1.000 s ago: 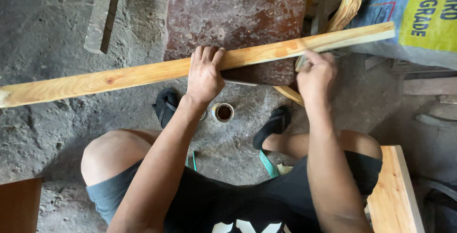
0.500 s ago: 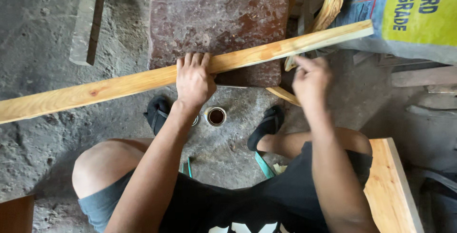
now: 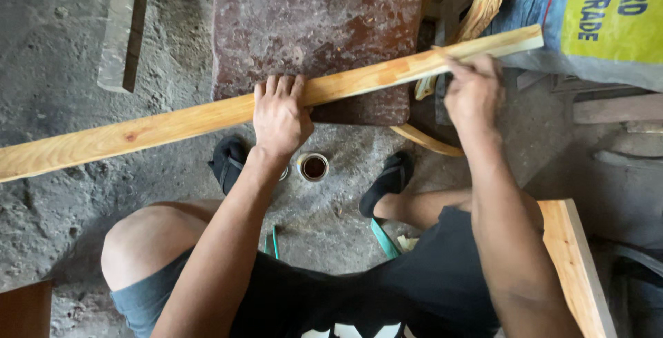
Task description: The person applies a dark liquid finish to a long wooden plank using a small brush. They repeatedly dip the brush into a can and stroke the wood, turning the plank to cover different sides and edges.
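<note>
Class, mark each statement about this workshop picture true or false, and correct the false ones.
1. The left hand presses flat on the long wooden plank. True.
2. The plank lies across a reddish stone slab. True.
3. The right hand rests on the person's knee. False: it is at the plank, near its right end.
4. A small open tin of dark liquid sits on the floor between the feet. True.
5. The person is barefoot. False: dark sandals are worn.
</note>
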